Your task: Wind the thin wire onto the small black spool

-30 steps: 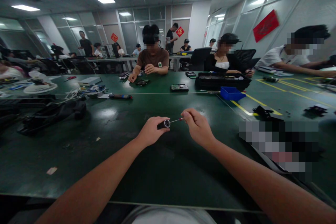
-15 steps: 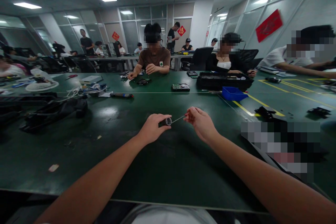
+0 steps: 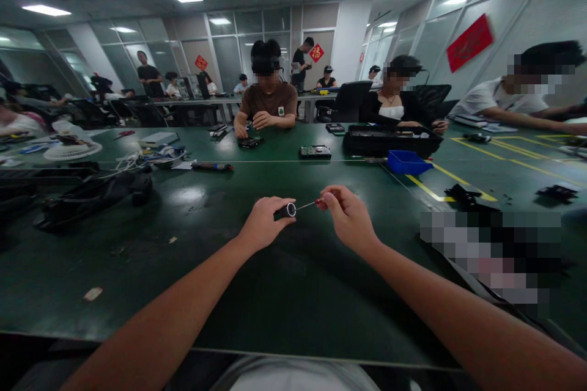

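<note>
The left hand [image 3: 265, 223] curls around a black tube [image 3: 284, 212], thumb and fingers pressing its sides, with the silver-rimmed open end turned toward the right hand [image 3: 345, 212]. The right hand's fingertips pinch a thin tool [image 3: 320, 201] by its red grip, and its shaft reaches to that end; whether the tip sits inside is too small to tell. The fingers cover much of the grip.

Beyond the right hand and to its right stands a blue bin [image 3: 407, 163], its contents unclear. Farther past that hand lies a long black case [image 3: 392, 142] with small pale bits along its top. Straight beyond the hands is a drive [image 3: 315, 151]. Past the left hand, to its left, lie a dark rod [image 3: 212, 166], tangled cables [image 3: 131, 162] and a black bundle [image 3: 94, 198]. Black parts [image 3: 463, 194] and a pixelated patch [image 3: 490, 256] flank the right hand on its right.

The green bench [image 3: 293, 299] runs under both hands. Across from them a person in brown [image 3: 275, 101] works, with more people, glass partitions and red wall signs behind.
</note>
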The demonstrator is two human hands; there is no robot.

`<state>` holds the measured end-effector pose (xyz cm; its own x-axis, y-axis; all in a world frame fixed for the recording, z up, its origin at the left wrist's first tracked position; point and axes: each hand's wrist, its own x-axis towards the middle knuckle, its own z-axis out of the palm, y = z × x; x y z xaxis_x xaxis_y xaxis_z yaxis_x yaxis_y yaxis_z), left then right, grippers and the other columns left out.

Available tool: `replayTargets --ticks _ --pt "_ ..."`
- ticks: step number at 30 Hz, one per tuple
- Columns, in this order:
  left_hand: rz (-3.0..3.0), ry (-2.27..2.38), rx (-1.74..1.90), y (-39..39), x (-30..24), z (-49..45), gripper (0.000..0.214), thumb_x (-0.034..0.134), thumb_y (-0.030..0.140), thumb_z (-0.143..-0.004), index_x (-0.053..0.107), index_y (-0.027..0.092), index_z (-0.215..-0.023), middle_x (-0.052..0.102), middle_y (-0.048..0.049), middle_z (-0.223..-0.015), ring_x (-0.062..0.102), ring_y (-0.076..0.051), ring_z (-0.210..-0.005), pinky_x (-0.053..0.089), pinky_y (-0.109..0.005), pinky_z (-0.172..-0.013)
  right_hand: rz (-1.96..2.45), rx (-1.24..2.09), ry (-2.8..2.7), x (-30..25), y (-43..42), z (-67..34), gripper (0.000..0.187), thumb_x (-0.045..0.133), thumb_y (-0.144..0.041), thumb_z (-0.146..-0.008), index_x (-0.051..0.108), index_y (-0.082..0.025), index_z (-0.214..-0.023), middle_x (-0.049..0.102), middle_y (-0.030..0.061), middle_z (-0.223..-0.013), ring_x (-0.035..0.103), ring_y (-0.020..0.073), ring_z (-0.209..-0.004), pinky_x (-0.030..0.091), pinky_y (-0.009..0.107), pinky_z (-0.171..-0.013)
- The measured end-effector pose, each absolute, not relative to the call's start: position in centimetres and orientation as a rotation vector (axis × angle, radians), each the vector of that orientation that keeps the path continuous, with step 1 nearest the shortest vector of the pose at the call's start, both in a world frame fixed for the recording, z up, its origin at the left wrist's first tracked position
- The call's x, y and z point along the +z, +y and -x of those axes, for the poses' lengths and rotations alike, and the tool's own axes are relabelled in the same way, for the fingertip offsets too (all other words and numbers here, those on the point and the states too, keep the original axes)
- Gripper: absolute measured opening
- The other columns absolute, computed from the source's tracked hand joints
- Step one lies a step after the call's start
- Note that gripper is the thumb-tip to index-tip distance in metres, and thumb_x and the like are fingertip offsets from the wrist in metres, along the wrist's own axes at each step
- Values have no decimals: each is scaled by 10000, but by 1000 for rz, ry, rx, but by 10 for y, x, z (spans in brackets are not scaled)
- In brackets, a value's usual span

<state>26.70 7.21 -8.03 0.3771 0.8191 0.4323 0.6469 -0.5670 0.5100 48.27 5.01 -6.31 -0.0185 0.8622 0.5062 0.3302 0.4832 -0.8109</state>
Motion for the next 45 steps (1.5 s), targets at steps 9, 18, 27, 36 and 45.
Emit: replayTargets --ticks 9,18,27,36,45 --pt "-2349 1327 947 73 -82 -266 421 733 288 -843 639 276 -1253 693 -27 -1099 592 -233 -1020 429 -411 -945 1047 572 -1560 -63 49 -484 223 487 -409 -969 583 -209 -983 719 63 -852 701 209 -793 542 366 -741" --pt "-2358 1299 932 71 -81 -267 408 729 288 -846 646 271 -1245 699 -33 -1113 600 -232 -1009 430 -407 -950 1078 637 -1486 -65 55 -483 232 504 -417 -947 601 -206 -952 720 64 -829 691 205 -760 539 377 -742" --pt "-2364 1318 917 71 -84 -267 413 746 276 -828 657 274 -1231 705 -34 -1091 609 -237 -999 438 -403 -944 1307 365 -1650 -54 46 -487 396 642 -548 -854 582 -220 -641 594 -17 -526 525 142 -484 377 286 -516" --pt "-2356 1333 911 71 -82 -267 394 731 262 -838 662 256 -1225 707 -46 -1098 622 -239 -1018 447 -415 -978 1105 371 -1853 -57 45 -489 137 513 -300 -923 626 -224 -932 705 28 -827 653 193 -752 468 313 -662" --pt "-2358 1301 888 67 -82 -270 398 744 263 -829 666 270 -1218 710 -32 -1077 616 -236 -985 449 -400 -931 1278 361 -1817 -52 46 -486 307 434 -409 -975 652 -218 -875 671 20 -681 587 177 -561 373 302 -542"
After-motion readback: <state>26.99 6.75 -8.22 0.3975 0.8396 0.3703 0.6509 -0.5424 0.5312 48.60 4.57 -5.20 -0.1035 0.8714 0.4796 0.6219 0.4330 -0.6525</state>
